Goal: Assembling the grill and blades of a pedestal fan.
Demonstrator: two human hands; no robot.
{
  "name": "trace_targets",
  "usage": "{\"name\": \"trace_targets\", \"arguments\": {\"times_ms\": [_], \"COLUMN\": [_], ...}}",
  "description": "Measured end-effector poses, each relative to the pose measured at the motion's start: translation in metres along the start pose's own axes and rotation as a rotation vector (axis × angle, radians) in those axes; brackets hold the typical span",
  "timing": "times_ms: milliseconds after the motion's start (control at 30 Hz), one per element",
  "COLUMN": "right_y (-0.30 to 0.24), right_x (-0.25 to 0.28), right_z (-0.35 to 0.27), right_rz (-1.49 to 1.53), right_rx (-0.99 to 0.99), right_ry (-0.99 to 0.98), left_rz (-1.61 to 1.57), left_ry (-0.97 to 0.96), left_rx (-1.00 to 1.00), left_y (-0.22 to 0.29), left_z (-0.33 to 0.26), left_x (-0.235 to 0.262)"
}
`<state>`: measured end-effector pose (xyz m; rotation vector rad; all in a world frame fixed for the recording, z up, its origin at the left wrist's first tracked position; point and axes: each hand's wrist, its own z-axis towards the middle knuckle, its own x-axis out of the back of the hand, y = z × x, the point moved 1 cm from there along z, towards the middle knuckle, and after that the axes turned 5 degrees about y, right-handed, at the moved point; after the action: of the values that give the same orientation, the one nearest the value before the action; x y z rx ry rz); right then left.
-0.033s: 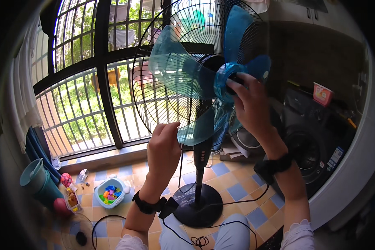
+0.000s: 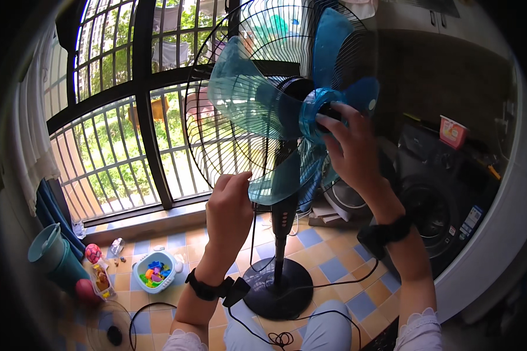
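Note:
A standing fan with translucent blue blades [image 2: 240, 88] stands in front of me, its front uncovered and its black wire rear guard [image 2: 196, 126] behind the blades. At the centre of the blue hub [image 2: 311, 111], the fingers of my right hand [image 2: 352, 143] are closed on a dark knob, mostly hidden by them. My left hand [image 2: 231, 205] is closed at the edge of the lower blade [image 2: 275, 181], thumb and finger pinching its tip. Below, the black pole [image 2: 279, 245] runs down to a round black base [image 2: 278, 289]. Each wrist wears a black strap with a small device.
On the tiled floor at left are a teal bucket [image 2: 55, 257], a light-blue basin [image 2: 158, 284] of colourful toy pieces and a round wire grille [image 2: 108, 327]. Cables cross the floor near the base. A dark washing machine [image 2: 445, 193] stands right, a barred window [image 2: 108, 146] behind.

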<state>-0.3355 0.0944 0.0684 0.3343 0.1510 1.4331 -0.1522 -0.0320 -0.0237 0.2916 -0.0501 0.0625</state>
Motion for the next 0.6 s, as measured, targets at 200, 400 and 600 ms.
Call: {"name": "trace_targets", "arguments": {"times_ms": [200, 400, 600], "right_y": [0.001, -0.001, -0.006], "right_x": [0.001, 0.000, 0.011], "right_z": [0.002, -0.004, 0.001], "right_rz": [0.081, 0.026, 0.034], "right_rx": [-0.143, -0.004, -0.111], "right_ry": [0.057, 0.019, 0.050], "left_rz": [-0.057, -0.049, -0.120], "left_ry": [-0.052, -0.041, -0.077], "left_rx": [0.060, 0.015, 0.128], "left_y": [0.003, 0.002, 0.005], "left_z": [-0.002, 0.000, -0.001], "left_x": [0.001, 0.002, 0.005]}}
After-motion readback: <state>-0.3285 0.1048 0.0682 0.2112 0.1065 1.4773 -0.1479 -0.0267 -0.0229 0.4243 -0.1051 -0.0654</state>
